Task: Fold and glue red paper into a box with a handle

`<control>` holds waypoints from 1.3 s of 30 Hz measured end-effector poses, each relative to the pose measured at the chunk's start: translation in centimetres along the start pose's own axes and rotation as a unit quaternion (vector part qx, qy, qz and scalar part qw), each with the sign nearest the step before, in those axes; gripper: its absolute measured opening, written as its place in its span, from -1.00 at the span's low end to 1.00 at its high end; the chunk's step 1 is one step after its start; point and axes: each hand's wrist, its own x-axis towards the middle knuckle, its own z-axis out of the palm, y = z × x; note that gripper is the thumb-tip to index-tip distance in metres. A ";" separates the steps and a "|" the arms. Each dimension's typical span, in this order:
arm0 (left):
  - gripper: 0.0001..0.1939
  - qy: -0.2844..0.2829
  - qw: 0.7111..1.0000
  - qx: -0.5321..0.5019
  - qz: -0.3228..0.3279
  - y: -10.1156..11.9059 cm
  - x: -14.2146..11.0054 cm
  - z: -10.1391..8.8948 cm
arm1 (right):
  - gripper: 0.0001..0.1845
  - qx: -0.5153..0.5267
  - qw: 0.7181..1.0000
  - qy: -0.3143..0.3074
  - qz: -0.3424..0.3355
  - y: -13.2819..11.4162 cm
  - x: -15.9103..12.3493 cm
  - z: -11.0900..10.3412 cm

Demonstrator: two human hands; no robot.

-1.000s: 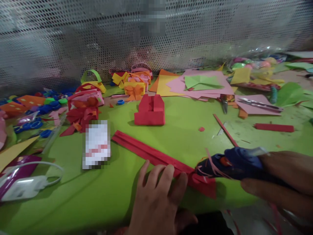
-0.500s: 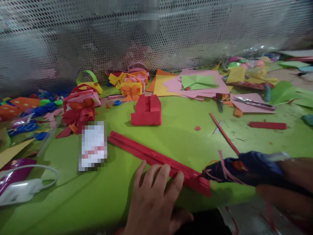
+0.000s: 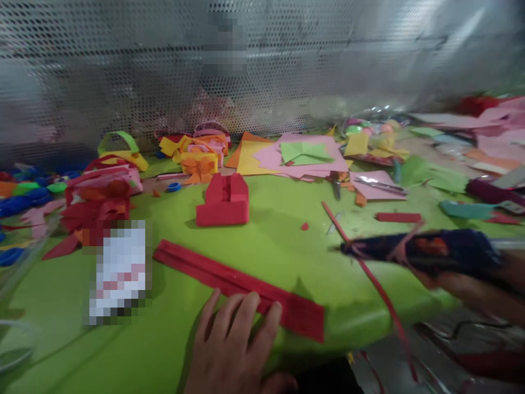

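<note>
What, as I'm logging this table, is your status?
Left hand: on folded red strip. Right hand: gripping blue glue gun, clear of that strip. Possible snag: thin red strip behind gun.

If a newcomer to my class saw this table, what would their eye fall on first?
Probably the folded red paper piece in the middle of the bright green table. Next, the long red paper strip in front of it, under the left hand's fingers, and the dark blue glue gun in the right hand.
</note>
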 end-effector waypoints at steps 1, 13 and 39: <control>-0.35 0.008 1.000 0.007 0.008 -0.1 -0.1 0.2 | -0.53 -0.030 0.999 0.001 -0.018 0.6 0.8 0.1; -0.68 0.008 0.993 -0.072 -0.088 1.4 1.4 -0.8 | -0.36 0.017 0.985 0.010 -0.172 -8.2 -0.5 4.1; -0.87 -0.085 0.990 -0.107 -0.033 0.0 6.7 -1.9 | -0.81 0.181 0.968 0.030 -0.173 -11.5 0.8 6.8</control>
